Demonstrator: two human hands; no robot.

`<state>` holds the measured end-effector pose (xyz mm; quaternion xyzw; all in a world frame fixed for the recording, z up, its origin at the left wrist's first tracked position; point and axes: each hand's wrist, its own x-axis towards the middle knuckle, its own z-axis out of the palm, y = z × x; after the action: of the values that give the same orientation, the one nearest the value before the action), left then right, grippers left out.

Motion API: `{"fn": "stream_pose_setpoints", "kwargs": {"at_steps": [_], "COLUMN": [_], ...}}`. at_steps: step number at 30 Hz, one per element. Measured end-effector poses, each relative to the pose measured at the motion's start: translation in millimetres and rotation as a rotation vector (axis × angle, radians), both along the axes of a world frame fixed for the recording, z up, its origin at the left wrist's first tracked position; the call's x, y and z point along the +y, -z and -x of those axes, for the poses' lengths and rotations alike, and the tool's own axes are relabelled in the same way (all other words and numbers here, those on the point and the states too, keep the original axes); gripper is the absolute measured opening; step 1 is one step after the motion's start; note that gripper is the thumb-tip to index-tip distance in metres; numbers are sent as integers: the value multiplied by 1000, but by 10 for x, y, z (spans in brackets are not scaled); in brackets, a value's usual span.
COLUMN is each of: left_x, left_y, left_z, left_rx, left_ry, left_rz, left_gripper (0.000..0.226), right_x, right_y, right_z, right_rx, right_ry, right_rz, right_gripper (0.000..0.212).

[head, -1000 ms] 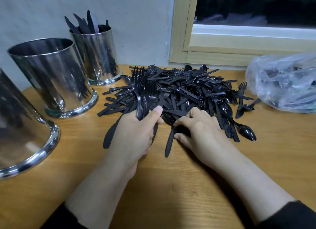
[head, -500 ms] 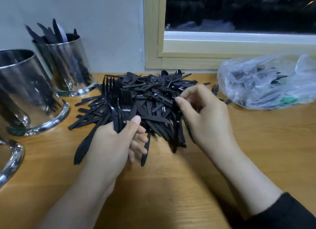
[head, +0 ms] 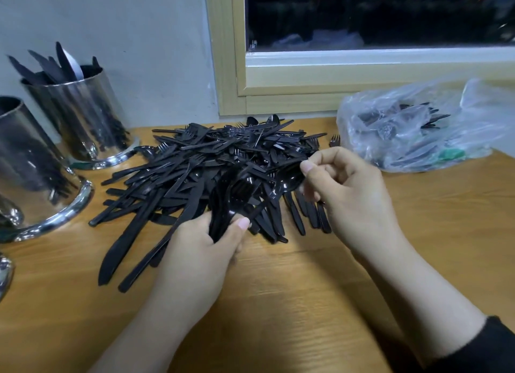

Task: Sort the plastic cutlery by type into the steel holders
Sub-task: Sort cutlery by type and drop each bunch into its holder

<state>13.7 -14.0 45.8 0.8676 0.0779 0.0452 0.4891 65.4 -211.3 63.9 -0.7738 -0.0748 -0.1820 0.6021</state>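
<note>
Left hand (head: 200, 250) gripping with curled fingers, right hand (head: 351, 194) pinching, raised.

Left hand (head: 200, 250) grips a fork bundle (head: 234, 202); right hand (head: 348, 194) pinches a spoon (head: 287, 183) above the pile (head: 211, 160), mid-table (head: 306, 303).

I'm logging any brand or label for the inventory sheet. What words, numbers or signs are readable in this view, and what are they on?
None can be read.
Steel holders: only reflections, no marking.
Black plastic cutlery pile: no visible embossing.
Clear plastic bag: a green patch inside, too blurred to tell if it bears print.
</note>
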Motion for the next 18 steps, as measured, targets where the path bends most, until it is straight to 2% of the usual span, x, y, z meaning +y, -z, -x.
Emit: {"fn": "stream_pose_setpoints", "kwargs": {"at_steps": [3, 6, 8, 12, 18], "left_x": [10, 23, 19, 18, 13], "left_y": [7, 32, 51, 75, 103], "left_z": [-11, -8, -8, -16, -22], "left_rx": [-25, -38, -49, -55, -76], "left_ry": [-34, -44, -31, -31, -40], "left_rz": [85, 123, 125, 139, 168], "left_gripper": [43, 41, 36, 34, 27], "right_x": [-327, -689, -780, -761, -737], "right_y": [-5, 53, 134, 262, 277], "right_z": [-75, -148, -137, -95, -127], "right_rx": [25, 230, 352, 396, 344], "right_ry": [71, 122, 46, -56, 36], "right_rz": [182, 647, 820, 893, 972], "right_gripper": [12, 32, 44, 56, 39]}}
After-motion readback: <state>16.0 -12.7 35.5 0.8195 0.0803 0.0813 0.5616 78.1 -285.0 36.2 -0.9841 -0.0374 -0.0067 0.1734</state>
